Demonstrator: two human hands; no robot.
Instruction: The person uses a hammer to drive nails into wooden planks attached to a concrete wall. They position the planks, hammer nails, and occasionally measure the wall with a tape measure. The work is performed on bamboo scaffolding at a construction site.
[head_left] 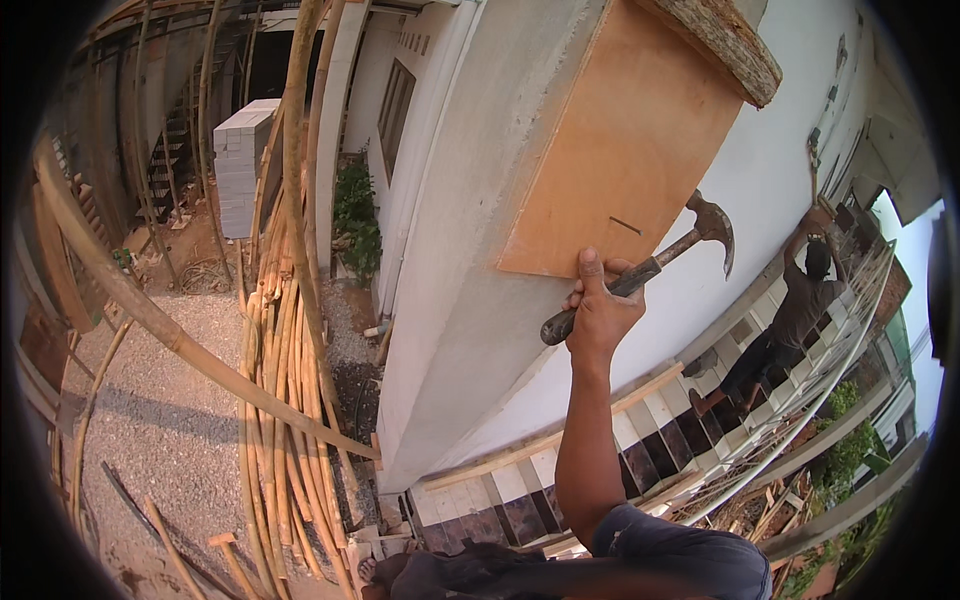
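Your right hand (608, 318) holds a worn claw hammer with black grip and dark metal head (640, 275); the fingers are wrapped round the handle, while the thumb points up at the lower edge of a flat orange-brown panel of smooth wood (600, 150) and seems to press on it. Your left hand does not show, so I cannot tell its grip.

The panel is the landmark for everything here. It lies against a grey cement pillar face (470, 190), which shows to the left of it. A thin dark nail (626, 226), as it appears, sticks out from the panel's lower part, just above your thumb. A rough piece of brown timber with bark (728, 45) crosses the panel's upper right end. The hammer's head is just beside the panel's right edge, with the claw turned away from it. Well apart, to the right of the panel, another person in dark clothes (805, 300) has both arms raised.

In my judgement, the step in hand is to steady the panel and fix it by this nail. The next move probably calls for freeing your thumb, turning the hammer's flat face to the nail, and keeping the panel supported, because it could slip or tilt.
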